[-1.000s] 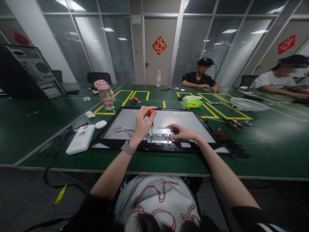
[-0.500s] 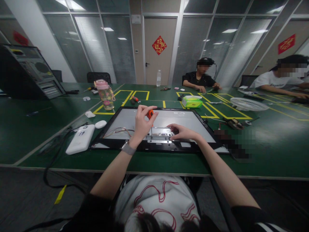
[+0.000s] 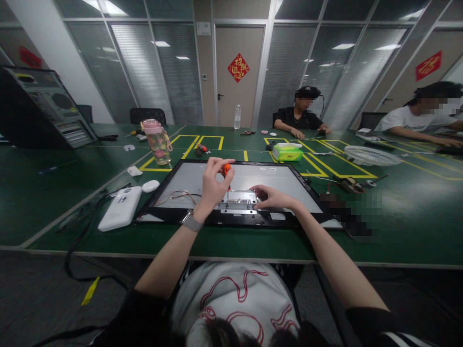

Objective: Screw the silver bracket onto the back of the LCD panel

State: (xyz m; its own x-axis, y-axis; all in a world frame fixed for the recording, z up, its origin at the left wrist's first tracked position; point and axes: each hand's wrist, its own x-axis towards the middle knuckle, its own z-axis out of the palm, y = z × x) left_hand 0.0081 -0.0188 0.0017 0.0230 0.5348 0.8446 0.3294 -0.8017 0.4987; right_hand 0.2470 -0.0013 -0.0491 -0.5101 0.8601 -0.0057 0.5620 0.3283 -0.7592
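My left hand, with a watch on the wrist, grips the orange handle of a screwdriver. The screwdriver stands upright, its shaft reaching down to the left part of a metal bracket. That bracket lies near the front edge of a flat display panel with a black frame. At the bracket's right end rests my right hand, fingers curled against its edge; whether they pinch it is hard to make out. Thin wires lie on the panel to the left.
Left of the panel are a white power bank, a white oval case and a pink-lidded bottle. Behind it sits a green tissue pack. A computer case stands far left. Two people sit across at the right.
The fingers of my left hand have shifted slightly around the orange handle, which looks more upright. My right hand has hardly moved.
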